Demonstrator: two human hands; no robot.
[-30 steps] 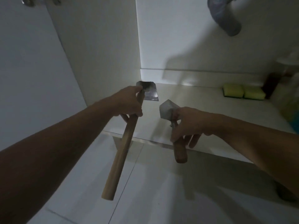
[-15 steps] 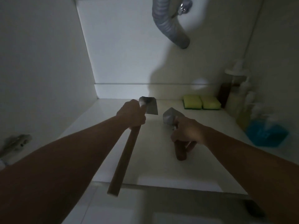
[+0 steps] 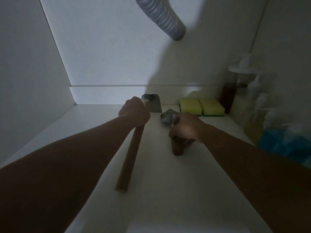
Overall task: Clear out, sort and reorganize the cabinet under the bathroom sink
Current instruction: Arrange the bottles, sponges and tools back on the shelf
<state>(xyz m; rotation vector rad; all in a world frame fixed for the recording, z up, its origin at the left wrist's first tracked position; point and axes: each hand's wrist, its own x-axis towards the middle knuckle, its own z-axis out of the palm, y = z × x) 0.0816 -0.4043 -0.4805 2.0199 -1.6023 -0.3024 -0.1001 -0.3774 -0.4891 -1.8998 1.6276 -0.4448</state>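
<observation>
Both arms reach deep into the dim cabinet [image 3: 168, 190], each hand wrapped round a tool. The left hand [image 3: 134, 113] is closed tight around the top of a long wooden handle, just below the flat metal blade of a scraper [image 3: 152, 104]; the blade pokes out beyond the knuckles toward the back wall, while the handle runs back from under the palm toward the cabinet's front edge, tilted slightly left. Whether its far end rests on the cabinet floor or hangs just above it is hard to tell in this light. The right hand [image 3: 184, 127] curls over a shorter trowel [image 3: 166, 116], fingers folded round the neck where metal meets wood; the grey blade sticks out to the upper left of the hand and the stubby brown handle shows below the fingers. The 2 blades sit near each other without touching, the scraper's a little farther back. Just behind the right hand, against the rear ledge, lie 2 yellow sponges [image 3: 202, 106] side by side and touching, green undersides showing. To their right, in the corner, stand several bottles [image 3: 235, 91], 1 dark brown and the others pale, too murky to make out further, with something blue [image 3: 286, 143] in front of them. A ribbed grey drain hose [image 3: 166, 21] hangs down from above.
</observation>
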